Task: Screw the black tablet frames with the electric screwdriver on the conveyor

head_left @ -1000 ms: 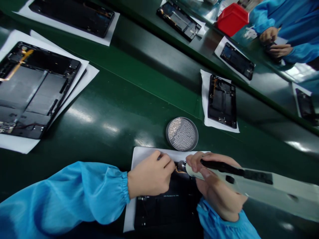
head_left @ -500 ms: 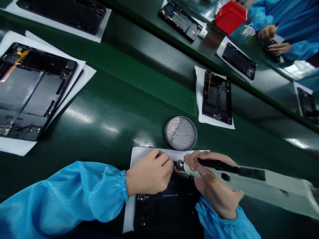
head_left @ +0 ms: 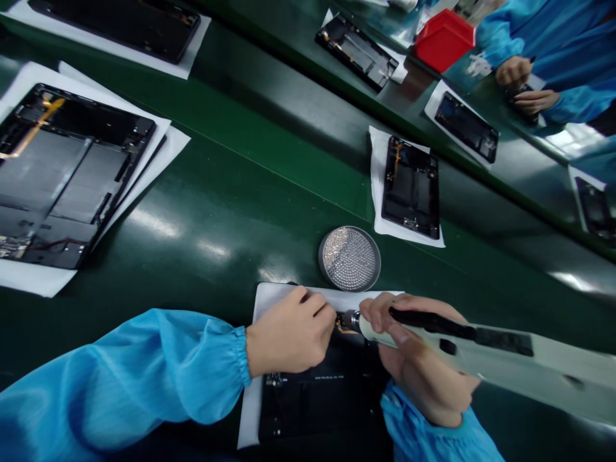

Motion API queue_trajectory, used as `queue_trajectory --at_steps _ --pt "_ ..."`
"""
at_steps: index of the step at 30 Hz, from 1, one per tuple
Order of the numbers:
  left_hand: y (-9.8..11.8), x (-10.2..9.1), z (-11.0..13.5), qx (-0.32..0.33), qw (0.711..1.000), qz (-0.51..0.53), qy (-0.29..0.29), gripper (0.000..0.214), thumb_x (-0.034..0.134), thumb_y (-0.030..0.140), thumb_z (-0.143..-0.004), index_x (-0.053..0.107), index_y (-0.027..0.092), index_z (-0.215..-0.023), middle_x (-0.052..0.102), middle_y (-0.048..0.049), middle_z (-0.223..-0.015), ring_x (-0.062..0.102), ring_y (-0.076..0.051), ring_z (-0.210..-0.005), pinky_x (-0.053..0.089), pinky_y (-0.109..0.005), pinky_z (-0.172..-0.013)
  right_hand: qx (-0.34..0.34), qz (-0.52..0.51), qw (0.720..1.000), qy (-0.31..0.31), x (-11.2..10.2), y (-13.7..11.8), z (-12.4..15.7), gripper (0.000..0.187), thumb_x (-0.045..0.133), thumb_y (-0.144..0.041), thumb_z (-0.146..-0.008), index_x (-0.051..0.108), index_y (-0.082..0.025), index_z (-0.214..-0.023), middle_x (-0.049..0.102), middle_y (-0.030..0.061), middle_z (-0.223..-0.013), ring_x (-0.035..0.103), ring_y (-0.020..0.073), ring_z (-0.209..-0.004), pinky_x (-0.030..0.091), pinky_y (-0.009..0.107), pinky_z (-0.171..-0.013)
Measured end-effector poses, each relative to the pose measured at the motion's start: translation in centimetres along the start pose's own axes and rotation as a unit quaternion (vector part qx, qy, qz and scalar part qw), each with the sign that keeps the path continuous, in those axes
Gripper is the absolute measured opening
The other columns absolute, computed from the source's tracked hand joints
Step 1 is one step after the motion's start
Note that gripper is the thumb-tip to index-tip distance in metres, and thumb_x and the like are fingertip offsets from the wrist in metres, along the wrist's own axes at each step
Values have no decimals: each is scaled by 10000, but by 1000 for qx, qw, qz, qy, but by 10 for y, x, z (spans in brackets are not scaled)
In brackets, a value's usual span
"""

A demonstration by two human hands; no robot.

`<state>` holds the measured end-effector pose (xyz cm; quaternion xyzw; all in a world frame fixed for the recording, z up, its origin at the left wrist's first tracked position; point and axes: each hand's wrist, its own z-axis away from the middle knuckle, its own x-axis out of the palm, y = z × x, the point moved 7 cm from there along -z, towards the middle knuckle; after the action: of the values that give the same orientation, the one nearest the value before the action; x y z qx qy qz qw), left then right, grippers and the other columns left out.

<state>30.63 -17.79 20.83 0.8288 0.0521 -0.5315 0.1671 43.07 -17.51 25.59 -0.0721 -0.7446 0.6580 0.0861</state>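
Observation:
My right hand (head_left: 414, 359) grips a pale electric screwdriver (head_left: 486, 362), its metal tip pointing left at the top edge of an opened black tablet (head_left: 317, 404). The tablet lies on a white sheet (head_left: 274, 298) in front of me. My left hand (head_left: 289, 333) is closed in a pinch right at the screwdriver's tip, resting on the tablet's top edge. What its fingers pinch is too small to see. A round metal dish of tiny screws (head_left: 350, 258) stands just beyond both hands.
A larger opened tablet (head_left: 62, 173) lies on white sheets at the left. More opened devices (head_left: 410, 187) on sheets ride the green belt beyond. A red bin (head_left: 443, 38) and another person's hands (head_left: 522, 83) in blue sleeves are at the far right.
The device on its sheet beyond the dish has slid left along the belt. My hands and the screwdriver stay almost where they were.

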Motion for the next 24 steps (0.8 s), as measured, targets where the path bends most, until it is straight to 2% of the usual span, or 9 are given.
queue_trajectory --at_steps 5,11,17,24 --pt "-10 1 -3 -39 998 39 25 274 511 270 -1011 694 112 -880 586 -74 -810 516 -219 -771 330 -351 -634 1 -39 999 -20 4 -5 3 216 667 -142 -838 696 -255 -1019 612 -1 -685 564 164 -657 505 384 -674" --pt "-17 6 -5 -55 996 69 2 310 576 381 -995 704 131 -866 589 -73 -846 499 -213 -807 323 -341 -662 10 -56 998 -26 8 -15 3 203 670 -199 -855 710 -286 -1033 603 -7 -669 549 149 -637 515 376 -654" --pt "-20 6 -5 -63 995 81 3 298 589 381 -978 707 139 -849 577 -64 -832 485 -216 -804 317 -345 -662 28 -60 997 -28 12 -15 2 190 698 -224 -844 716 -298 -1018 590 -9 -656 548 155 -633 521 385 -670" --pt "-19 6 -5 -53 996 69 -8 244 544 295 -987 691 134 -878 569 -70 -837 468 -211 -800 309 -340 -654 31 -56 998 -26 15 -10 4 199 696 -216 -824 704 -305 -1001 557 -24 -625 532 158 -613 491 371 -638"
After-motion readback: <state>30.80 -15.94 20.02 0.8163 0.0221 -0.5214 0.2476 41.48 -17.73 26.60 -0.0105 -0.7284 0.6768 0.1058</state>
